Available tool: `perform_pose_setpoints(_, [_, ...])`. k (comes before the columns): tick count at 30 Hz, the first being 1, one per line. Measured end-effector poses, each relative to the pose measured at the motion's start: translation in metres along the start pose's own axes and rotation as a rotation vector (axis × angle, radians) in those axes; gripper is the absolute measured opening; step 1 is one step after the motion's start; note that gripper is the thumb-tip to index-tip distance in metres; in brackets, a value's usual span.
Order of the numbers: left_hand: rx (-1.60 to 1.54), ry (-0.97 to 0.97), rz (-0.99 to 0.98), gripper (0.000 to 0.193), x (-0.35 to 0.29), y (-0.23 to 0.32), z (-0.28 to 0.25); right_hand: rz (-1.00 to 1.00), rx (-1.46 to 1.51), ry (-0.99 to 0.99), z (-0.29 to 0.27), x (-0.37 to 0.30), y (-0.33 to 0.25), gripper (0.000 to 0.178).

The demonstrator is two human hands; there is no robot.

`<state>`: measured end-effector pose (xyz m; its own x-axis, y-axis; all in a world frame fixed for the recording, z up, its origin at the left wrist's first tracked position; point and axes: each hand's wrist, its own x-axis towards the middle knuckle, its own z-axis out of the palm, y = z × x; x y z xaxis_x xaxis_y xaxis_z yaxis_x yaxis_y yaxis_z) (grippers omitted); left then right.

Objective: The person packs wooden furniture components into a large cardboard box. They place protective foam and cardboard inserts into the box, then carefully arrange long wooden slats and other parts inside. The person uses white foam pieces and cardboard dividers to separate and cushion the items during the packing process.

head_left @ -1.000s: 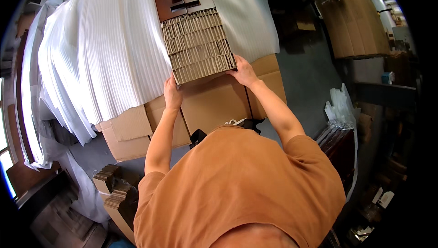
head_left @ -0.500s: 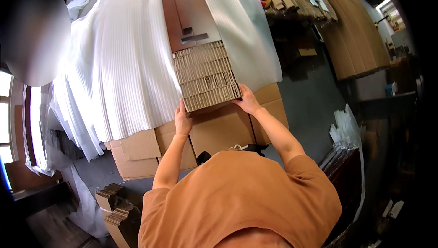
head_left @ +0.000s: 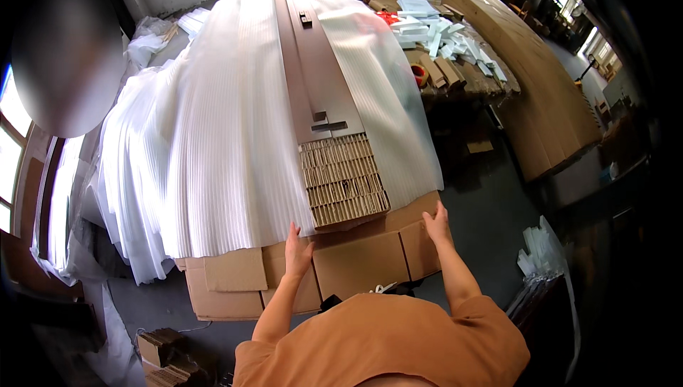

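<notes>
A long stack of brown panels (head_left: 313, 74) lies lengthwise on top of a big pile of white ribbed foam sheets (head_left: 213, 145). Its near end shows a honeycomb cardboard face (head_left: 343, 179). My left hand (head_left: 297, 248) rests flat, fingers apart, on the brown cardboard flaps (head_left: 359, 262) just below the stack's left corner. Over at the flaps' right edge, my right hand (head_left: 436, 222) lies spread open, just below and right of the stack's right corner. Neither hand grips anything.
A workbench (head_left: 455, 52) at the back right carries white foam pieces and a tape roll, and another person stands at its far end. Large brown boards (head_left: 541, 95) lean on the right. Small cardboard pieces (head_left: 167, 358) lie on the floor at lower left, and clear bags (head_left: 548, 266) at right.
The honeycomb end of the stack has slid away from me onto the pile. My hands, which pressed its lower corners, now lie on the cardboard flaps below it.
</notes>
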<state>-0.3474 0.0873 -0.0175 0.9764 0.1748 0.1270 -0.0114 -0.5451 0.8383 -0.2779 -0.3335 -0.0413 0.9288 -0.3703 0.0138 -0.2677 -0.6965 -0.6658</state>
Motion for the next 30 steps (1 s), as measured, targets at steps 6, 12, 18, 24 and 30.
perform_pose_setpoints(6, [-0.052,0.117,-0.178,0.066,-0.065,0.014,-0.008,0.223,-0.217,-0.024,0.001,0.016,0.022,0.068])
perform_pose_setpoints(12, [0.381,0.08,-0.224,0.062,-0.13,0.017,0.024,0.259,-0.247,-0.141,0.009,0.035,0.006,0.06])
perform_pose_setpoints(18, [0.687,-0.169,-0.372,0.077,-0.125,0.031,0.044,0.141,-0.377,0.076,0.032,0.029,0.024,0.055])
perform_pose_setpoints(24, [0.813,-0.239,-0.494,0.09,-0.106,0.05,0.051,0.113,-0.376,0.089,0.028,0.021,0.016,0.052])
perform_pose_setpoints(30, [0.788,-0.278,-0.566,0.095,-0.097,0.046,0.056,0.085,-0.367,0.142,0.034,0.023,0.023,0.054])
